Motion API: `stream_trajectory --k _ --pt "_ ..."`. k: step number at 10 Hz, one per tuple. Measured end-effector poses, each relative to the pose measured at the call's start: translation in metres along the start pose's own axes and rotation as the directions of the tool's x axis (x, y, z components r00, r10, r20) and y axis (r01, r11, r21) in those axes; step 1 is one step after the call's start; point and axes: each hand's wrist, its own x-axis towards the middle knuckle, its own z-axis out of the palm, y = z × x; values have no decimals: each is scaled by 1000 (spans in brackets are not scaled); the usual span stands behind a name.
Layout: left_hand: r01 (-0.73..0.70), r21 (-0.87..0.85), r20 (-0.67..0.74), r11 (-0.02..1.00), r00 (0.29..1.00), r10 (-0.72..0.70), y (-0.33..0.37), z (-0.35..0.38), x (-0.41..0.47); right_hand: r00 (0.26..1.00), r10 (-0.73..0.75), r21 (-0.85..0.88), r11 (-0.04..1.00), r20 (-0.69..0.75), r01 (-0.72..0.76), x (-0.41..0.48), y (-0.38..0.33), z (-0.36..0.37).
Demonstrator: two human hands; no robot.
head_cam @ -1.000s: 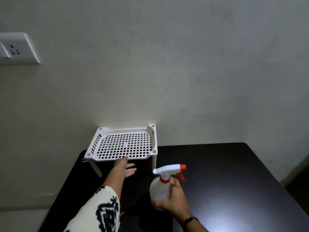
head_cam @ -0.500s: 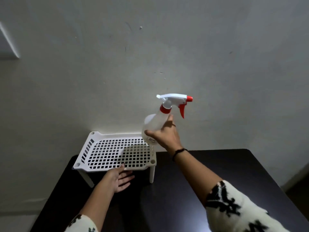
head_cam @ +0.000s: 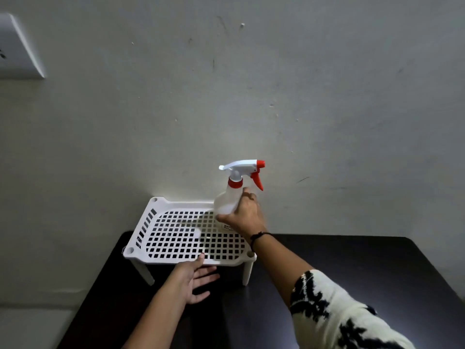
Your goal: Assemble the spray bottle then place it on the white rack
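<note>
The spray bottle (head_cam: pixel 230 197) is whole: a translucent white body with a white head, red collar, red trigger and red nozzle tip pointing right. It stands upright over the right rear part of the white rack (head_cam: pixel 141 238), a perforated shelf on short legs against the wall. My right hand (head_cam: pixel 245 217) is wrapped around the bottle's body from the front and hides its base, so contact with the rack cannot be told. My left hand (head_cam: pixel 195 280) lies flat with fingers spread on the black table (head_cam: pixel 352 270), thumb touching the rack's front edge.
A grey wall rises directly behind the rack. A white socket plate (head_cam: pixel 18 50) is on the wall at the upper left. The table's left edge runs near the rack's left leg; pale floor shows beyond it.
My right hand has carried the bottle from the table up over the rack and then lowered it toward the rack's right rear. My left hand has stayed at the rack's front edge.
</note>
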Motion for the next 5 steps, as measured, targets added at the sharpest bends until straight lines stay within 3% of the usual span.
stream_trajectory --k 3,5 --pt "-3 45 -28 999 1000 4 1 1 -1 1000 11 -146 989 14 -9 -3 -2 5" --pt "-22 162 -49 986 998 31 0 -1 -7 999 41 -133 990 35 -36 -17 16 -1"
